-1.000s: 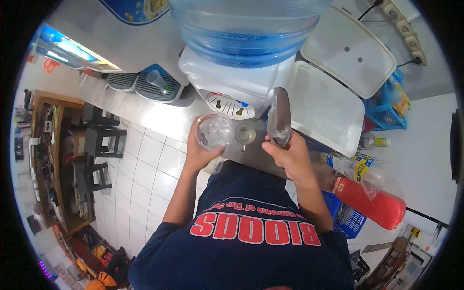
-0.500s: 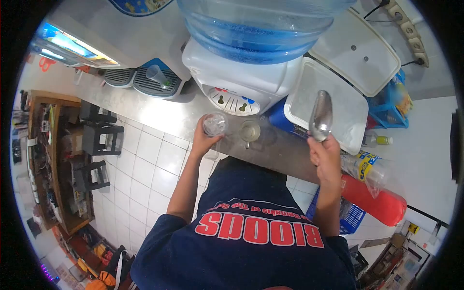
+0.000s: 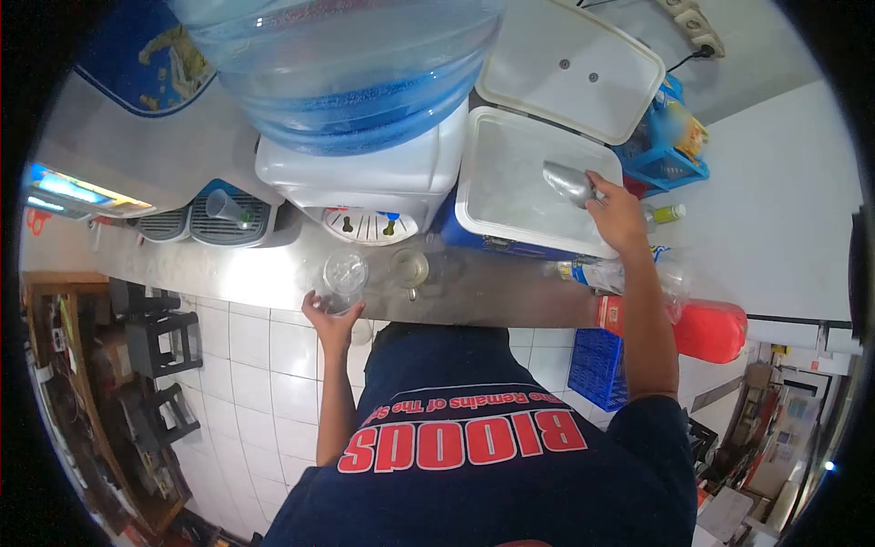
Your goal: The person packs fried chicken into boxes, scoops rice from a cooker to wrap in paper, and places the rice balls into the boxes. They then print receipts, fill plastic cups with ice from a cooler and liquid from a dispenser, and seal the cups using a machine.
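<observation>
My left hand (image 3: 333,317) has its thumb and fingers around the lower part of a clear cup (image 3: 346,272) at the counter's front edge. Clear pieces like ice show in the cup. Just right of it stands a glass mug (image 3: 410,268), its handle toward me. My right hand (image 3: 616,211) grips the handle of a metal scoop (image 3: 567,182). The scoop is over the inside of an open white-and-blue cooler box (image 3: 510,169), its bowl pointing left. Whitish contents, hard to make out, show inside the box.
A water dispenser (image 3: 365,173) with a large blue bottle (image 3: 355,82) stands behind the cup. Left of it, a clear cup lies on a drip tray (image 3: 223,208). At right are the raised cooler lid (image 3: 574,73), a blue basket (image 3: 670,159), plastic-wrapped cups and a red container (image 3: 711,330).
My right hand has lowered the scoop into the cooler's opening. My left hand sits lower around the cup, with its fingers more spread. The view has shifted, moving the counter items left.
</observation>
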A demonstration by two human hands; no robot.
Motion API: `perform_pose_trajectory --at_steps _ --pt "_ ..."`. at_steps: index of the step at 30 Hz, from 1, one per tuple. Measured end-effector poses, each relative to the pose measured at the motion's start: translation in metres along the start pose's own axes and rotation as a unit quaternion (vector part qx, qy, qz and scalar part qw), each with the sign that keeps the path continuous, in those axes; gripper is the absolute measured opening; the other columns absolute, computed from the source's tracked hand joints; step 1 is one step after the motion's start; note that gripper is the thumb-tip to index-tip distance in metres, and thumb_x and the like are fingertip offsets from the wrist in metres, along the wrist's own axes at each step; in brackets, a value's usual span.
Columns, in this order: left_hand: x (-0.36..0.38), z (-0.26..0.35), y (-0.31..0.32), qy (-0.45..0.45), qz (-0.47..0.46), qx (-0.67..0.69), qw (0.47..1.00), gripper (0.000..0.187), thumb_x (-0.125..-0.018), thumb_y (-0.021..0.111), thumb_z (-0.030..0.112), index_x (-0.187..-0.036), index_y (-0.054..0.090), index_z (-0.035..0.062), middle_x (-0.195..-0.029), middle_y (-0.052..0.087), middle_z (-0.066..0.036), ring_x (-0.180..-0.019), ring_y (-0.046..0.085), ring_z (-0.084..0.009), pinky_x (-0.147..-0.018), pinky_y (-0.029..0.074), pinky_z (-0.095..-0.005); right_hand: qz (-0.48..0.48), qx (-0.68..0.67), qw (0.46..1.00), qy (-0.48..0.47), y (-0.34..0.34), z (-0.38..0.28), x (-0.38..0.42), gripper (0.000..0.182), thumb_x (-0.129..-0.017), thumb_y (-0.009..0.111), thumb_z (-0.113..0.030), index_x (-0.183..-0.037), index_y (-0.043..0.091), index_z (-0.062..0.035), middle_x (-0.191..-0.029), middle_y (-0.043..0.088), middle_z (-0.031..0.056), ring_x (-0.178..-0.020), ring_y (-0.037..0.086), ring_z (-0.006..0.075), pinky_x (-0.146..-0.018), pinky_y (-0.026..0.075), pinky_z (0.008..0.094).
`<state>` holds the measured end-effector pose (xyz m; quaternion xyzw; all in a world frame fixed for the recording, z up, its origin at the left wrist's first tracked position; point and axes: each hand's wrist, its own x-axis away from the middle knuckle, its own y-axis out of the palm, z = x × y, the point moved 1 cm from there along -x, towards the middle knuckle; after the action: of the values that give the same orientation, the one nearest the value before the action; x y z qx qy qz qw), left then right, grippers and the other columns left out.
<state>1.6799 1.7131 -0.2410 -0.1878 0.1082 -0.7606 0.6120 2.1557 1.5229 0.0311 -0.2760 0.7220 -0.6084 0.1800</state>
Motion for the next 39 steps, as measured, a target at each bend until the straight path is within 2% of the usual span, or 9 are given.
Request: perform_pose_trajectory --at_steps 6,14,17,22,25,29,31,34,39 --pt "0.025 -0.007 0.0 -0.028 -0.009 0.066 0.997 0.11 -0.065 0.097 0.016 -0.146 0.025 0.0018 -0.136 0.036 -0.017 -0.119 0.052 -0.0309 -0.104 0.045 -0.0422 -0.113 0.097 0.989 -0.026 0.012 -0.028 0.006 0.046 -0.091 0.059 -0.025 -0.136 0.064 -0.0217 -0.118 0.071 0.0153 -0.111 0.067 0.0379 -0.095 0.054 0.0483" --pt "0.04 -0.021 -0.036 -0.018 -0.031 0.146 0.989 0.104 -0.07 0.089 0.003 -0.15 0.022 0.0064 -0.14 0.053 -0.021 -0.128 0.053 -0.0316 -0.113 0.038 -0.0457 -0.126 -0.097 0.98 -0.116 0.049 0.004 -0.031 0.047 -0.087 0.066 -0.023 -0.133 0.067 -0.0143 -0.116 0.071 0.0229 -0.107 0.068 0.0404 -0.092 0.054 0.0472" --pt "0.046 0.01 -0.061 -0.079 -0.035 0.213 0.973 0.104 -0.072 0.085 0.002 -0.156 0.024 0.0095 -0.146 0.051 -0.017 -0.129 0.054 -0.0308 -0.109 0.042 -0.046 -0.229 -0.084 0.97 0.003 0.042 -0.016 -0.035 0.047 -0.087 0.068 -0.023 -0.133 0.067 -0.0133 -0.116 0.07 0.0239 -0.107 0.068 0.0407 -0.092 0.054 0.0467" --pt "0.04 0.101 -0.072 -0.024 -0.088 0.239 0.967 0.11 -0.067 0.091 0.01 -0.156 0.026 0.0093 -0.147 0.051 -0.018 -0.126 0.055 -0.0304 -0.106 0.043 -0.045 -0.049 -0.063 0.987 -0.143 0.079 -0.039 -0.036 0.046 -0.088 0.066 -0.023 -0.132 0.067 -0.01 -0.1 0.073 0.021 -0.091 0.07 0.037 -0.082 0.055 0.0431" --pt "0.033 0.152 -0.059 0.092 -0.18 0.235 0.951 0.121 -0.058 0.101 0.028 -0.154 0.031 0.0074 -0.139 0.058 -0.021 -0.126 0.057 -0.0305 -0.108 0.042 -0.0436 -0.213 -0.083 0.961 -0.155 0.049 -0.038 -0.045 0.045 -0.087 0.065 -0.022 -0.131 0.068 -0.0099 -0.09 0.073 0.0193 -0.081 0.069 0.0365 -0.075 0.054 0.0431" --pt "0.024 0.193 -0.012 0.139 -0.299 0.223 0.918 0.117 -0.056 0.101 0.025 -0.152 0.037 0.0064 -0.137 0.061 -0.019 -0.127 0.058 -0.0295 -0.112 0.04 -0.043 -0.198 -0.125 0.947 -0.22 0.065 -0.043 -0.051 0.042 -0.085 0.067 -0.021 -0.125 0.071 -0.0075 -0.081 0.071 0.0143 -0.071 0.066 0.03 -0.069 0.052 0.0395" --pt "0.018 0.221 0.016 0.184 -0.385 0.186 0.885 0.111 -0.056 0.101 0.023 -0.149 0.043 0.006 -0.138 0.062 -0.016 -0.129 0.058 -0.0283 -0.114 0.038 -0.0422 -0.382 -0.197 0.901 -0.06 0.061 -0.041 -0.059 0.03 -0.085 0.068 -0.022 -0.109 0.074 -0.0054 -0.071 0.065 0.0066 -0.055 0.057 0.0178 -0.052 0.044 0.033" --pt "0.011 0.246 0.049 0.24 -0.403 0.196 0.861 0.106 -0.059 0.1 0.022 -0.148 0.044 0.0059 -0.138 0.063 -0.013 -0.131 0.057 -0.0273 -0.115 0.038 -0.0416 -0.426 -0.308 0.85 0.014 0.068 -0.031 -0.057 0.016 -0.087 0.067 -0.017 -0.097 0.071 -0.0056 -0.065 0.057 0.0015 -0.046 0.041 0.0061 -0.04 0.024 0.0246" --pt "0.002 0.279 0.071 0.267 -0.412 0.175 0.853 0.105 -0.061 0.099 0.022 -0.149 0.043 0.0051 -0.14 0.06 -0.014 -0.132 0.056 -0.0264 -0.115 0.039 -0.0413 -0.45 -0.365 0.812 0.068 0.061 -0.018 -0.06 0.012 -0.086 0.066 -0.016 -0.091 0.066 -0.0044 -0.065 0.057 0.0021 -0.043 0.038 0.0057 -0.039 0.022 0.0259"
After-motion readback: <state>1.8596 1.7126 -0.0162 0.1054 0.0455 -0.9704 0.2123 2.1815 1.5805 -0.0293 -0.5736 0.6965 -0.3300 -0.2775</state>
